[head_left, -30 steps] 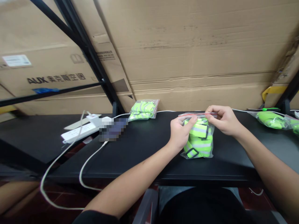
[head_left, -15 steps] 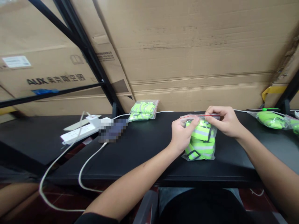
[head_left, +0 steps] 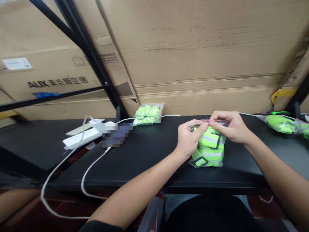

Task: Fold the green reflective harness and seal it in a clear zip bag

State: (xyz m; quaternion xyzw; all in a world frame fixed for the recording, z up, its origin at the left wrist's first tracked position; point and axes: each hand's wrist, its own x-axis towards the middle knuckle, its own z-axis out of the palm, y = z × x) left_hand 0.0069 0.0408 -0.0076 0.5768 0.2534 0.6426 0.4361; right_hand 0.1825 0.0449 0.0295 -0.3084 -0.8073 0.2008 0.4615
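Note:
A clear zip-lock bag point(head_left: 194, 162) with a red line along its top stands on the black table in front of me. Folded inside it is a neon-green reflective strap point(head_left: 212, 153) with grey stripes and black buckles. My left hand point(head_left: 188, 137) pinches the bag's upper edge on the left, thumb across the front. My right hand point(head_left: 230, 126) pinches the same edge from the right, thumb and forefinger at the red line. The two thumb tips nearly meet at the middle of the seal. Fingers behind the bag are partly hidden.
Another bagged green strap point(head_left: 148, 114) lies at the back against the cardboard point(head_left: 207, 58). More green bags point(head_left: 281, 124) are at the right. A white power strip point(head_left: 83, 138), a pixelated dark object point(head_left: 118, 134) and white cables lie left. Black shelf posts point(head_left: 96, 64) rise behind.
My right hand has slid left along the seal, closer to my left thumb. The bag has shifted and tilted very slightly to the right.

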